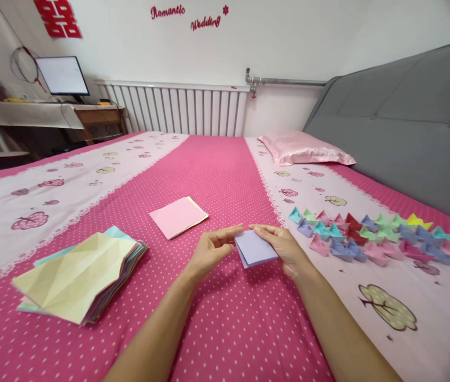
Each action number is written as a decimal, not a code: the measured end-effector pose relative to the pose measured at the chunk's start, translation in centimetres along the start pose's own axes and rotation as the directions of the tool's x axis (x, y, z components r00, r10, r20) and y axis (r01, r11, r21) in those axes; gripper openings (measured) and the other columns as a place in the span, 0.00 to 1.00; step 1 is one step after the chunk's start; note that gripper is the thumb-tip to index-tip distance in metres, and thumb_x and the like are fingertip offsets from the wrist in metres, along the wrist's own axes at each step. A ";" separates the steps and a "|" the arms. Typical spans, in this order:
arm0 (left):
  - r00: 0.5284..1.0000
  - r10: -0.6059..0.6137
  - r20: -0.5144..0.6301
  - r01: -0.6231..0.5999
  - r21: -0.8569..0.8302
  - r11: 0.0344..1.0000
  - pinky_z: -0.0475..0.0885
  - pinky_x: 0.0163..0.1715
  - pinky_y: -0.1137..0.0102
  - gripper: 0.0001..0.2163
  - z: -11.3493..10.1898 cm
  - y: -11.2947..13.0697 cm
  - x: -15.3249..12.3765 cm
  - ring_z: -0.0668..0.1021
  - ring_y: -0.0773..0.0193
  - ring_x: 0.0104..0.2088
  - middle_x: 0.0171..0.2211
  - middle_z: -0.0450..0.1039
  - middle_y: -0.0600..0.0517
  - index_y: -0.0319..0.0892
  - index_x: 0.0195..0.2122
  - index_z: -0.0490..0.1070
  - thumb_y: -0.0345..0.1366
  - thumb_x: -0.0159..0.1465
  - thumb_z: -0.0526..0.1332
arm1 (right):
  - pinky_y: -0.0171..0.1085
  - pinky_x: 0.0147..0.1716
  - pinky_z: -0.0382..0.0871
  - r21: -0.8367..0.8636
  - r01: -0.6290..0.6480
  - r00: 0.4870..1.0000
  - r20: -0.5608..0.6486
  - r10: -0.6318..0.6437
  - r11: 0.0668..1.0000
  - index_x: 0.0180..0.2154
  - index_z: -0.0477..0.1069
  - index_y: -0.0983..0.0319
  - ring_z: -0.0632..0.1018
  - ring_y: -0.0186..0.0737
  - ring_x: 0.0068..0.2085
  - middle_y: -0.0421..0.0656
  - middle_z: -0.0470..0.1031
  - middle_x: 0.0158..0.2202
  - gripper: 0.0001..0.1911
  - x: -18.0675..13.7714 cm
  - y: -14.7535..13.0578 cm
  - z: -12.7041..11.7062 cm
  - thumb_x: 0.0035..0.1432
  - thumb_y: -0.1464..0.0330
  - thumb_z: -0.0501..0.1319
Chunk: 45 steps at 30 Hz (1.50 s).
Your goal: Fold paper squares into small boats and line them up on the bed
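Both of my hands hold one folded lavender paper (pixel 255 248) just above the pink dotted bedsheet. My left hand (pixel 212 248) pinches its left edge with thumb and fingers closed. My right hand (pixel 282 245) grips its right side, fingers curled under and thumb on top. The paper is folded to a small rectangle with layered edges showing at its near side.
A pink square sheet stack (pixel 178 216) lies ahead of my hands. A pile of creased coloured papers (pixel 79 276), yellow on top, sits at the left. Several folded paper boats (pixel 371 237) lie in rows at the right. A pink pillow (pixel 306 148) and grey headboard (pixel 399 138) stand beyond.
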<state>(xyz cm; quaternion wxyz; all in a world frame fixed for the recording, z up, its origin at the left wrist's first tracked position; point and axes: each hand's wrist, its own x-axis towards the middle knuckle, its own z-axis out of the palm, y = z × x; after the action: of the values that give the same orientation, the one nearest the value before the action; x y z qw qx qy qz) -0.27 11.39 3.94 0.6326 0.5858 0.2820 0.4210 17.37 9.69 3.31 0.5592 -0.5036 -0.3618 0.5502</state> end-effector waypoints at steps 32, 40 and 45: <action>0.934 -0.165 -0.317 0.059 -0.320 0.946 0.72 0.33 0.69 0.10 0.0 -0.8 0.8 0.78 0.61 0.32 0.33 0.77 0.44 0.35 0.35 0.72 0.38 0.59 0.57 | 0.40 0.39 0.69 -0.081 0.219 0.965 0.164 -0.204 0.972 0.54 0.58 0.60 0.78 0.40 0.34 0.41 0.77 0.30 0.34 -0.7 0.0 1.1 0.44 0.67 0.65; 0.897 -0.252 -0.364 0.093 -0.401 0.911 0.73 0.31 0.70 0.10 -0.3 -0.8 1.2 0.78 0.63 0.30 0.32 0.76 0.44 0.36 0.37 0.69 0.36 0.62 0.52 | 0.39 0.41 0.69 -0.211 0.290 0.946 0.210 -0.246 0.934 0.40 0.73 0.61 0.75 0.40 0.42 0.46 0.75 0.44 0.14 -0.6 0.1 1.0 0.48 0.71 0.60; 0.892 -0.246 -0.380 0.082 -0.400 0.913 0.74 0.32 0.70 0.10 -0.1 -0.7 1.2 0.78 0.63 0.32 0.33 0.76 0.44 0.36 0.37 0.69 0.35 0.62 0.52 | 0.40 0.43 0.68 -0.260 0.270 0.941 0.275 -0.197 0.927 0.43 0.72 0.62 0.76 0.40 0.42 0.46 0.76 0.42 0.24 -0.7 0.1 0.6 0.43 0.79 0.54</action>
<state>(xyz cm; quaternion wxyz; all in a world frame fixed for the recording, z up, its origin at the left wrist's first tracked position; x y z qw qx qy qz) 0.33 12.49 3.44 0.6899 0.3230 0.3762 0.5274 16.63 9.12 3.43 0.4913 -0.4624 -0.5633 0.4771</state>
